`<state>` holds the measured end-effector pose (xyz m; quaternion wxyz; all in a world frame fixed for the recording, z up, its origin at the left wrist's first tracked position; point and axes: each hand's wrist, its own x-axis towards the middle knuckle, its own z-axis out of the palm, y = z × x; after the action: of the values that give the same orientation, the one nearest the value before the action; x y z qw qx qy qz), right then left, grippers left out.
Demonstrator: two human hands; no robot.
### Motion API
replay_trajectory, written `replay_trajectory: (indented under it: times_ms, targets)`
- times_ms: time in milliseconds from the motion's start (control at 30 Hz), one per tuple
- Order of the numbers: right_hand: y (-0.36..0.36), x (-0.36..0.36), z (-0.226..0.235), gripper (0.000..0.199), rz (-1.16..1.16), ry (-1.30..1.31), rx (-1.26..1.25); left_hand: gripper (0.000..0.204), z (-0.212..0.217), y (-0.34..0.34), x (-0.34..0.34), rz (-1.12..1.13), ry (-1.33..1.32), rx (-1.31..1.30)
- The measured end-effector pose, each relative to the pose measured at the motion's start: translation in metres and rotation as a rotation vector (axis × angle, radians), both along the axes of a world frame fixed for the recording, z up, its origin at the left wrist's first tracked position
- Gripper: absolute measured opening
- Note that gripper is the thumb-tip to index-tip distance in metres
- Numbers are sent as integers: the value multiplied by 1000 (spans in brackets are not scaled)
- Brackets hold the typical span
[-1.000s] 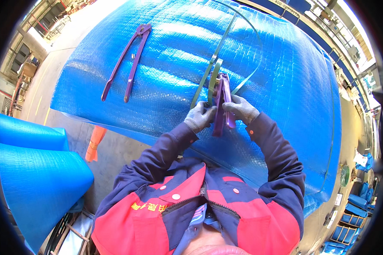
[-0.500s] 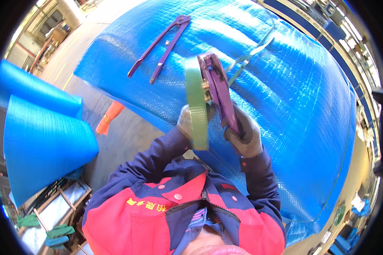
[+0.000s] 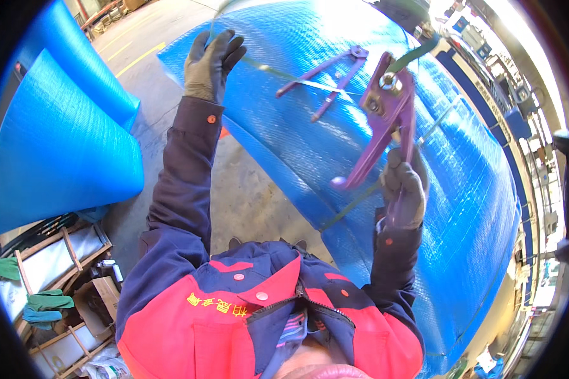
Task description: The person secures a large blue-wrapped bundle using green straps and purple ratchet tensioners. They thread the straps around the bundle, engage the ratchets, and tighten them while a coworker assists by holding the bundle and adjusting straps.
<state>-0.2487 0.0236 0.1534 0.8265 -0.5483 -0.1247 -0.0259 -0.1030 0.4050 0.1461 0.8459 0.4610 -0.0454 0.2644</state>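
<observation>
My right hand (image 3: 403, 189), in a grey glove, grips the handle of a purple strapping tensioner (image 3: 385, 110), raised above a large blue-wrapped bundle (image 3: 474, 208). A green strap end (image 3: 417, 54) curves out beside the tool's head. At the bundle's far left edge, my gloved left hand (image 3: 208, 66) is raised with curled fingers around a green strap (image 3: 256, 64); part of that strap is hidden by the fingers. The strap stretches right from this hand across the bundle, past a purple long-handled crimper (image 3: 332, 82) lying on the wrap with its handles spread.
Blue rolls of sheeting (image 3: 69, 148) stand at the left. Below them is a wooden crate (image 3: 63, 252) with green gloves (image 3: 47, 303) and a cardboard box (image 3: 98, 303). Grey floor (image 3: 246, 196) shows between me and the bundle. Machinery (image 3: 518, 107) lines the far right.
My hands have moved apart: the left went far left and away from me, the right moved right with the tensioner. The strap now stretches between them; the crimper appears farther right in view.
</observation>
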Motion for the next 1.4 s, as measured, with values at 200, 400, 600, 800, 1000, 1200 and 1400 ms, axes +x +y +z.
replay_trajectory:
  times_ms: [200, 400, 600, 800, 1000, 1200, 1400]
  targets:
    - [173, -3, -99, 25, 362, 596, 777, 68, -97, 62, -109, -653, 441, 249]
    - [304, -38, -150, 48, 451, 362, -134, 80, -173, 119, -198, -572, 695, 199]
    - [314, 24, -107, 57, 726, 353, -879, 95, -199, 243, -215, -455, 600, 826]
    - [403, 51, -128, 59, 675, 279, -730, 103, -214, 281, -201, -88, 501, 799]
    - [551, 60, -185, 56, 728, 278, -423, 103, -209, 373, -175, 186, 547, 847]
    - [643, 232, -154, 54, 1162, 130, -848, 101, -184, 492, -164, 217, 785, 1016]
    - [761, 278, -182, 56, 1072, -114, -794, 99, -191, 573, -125, 403, 825, 1028]
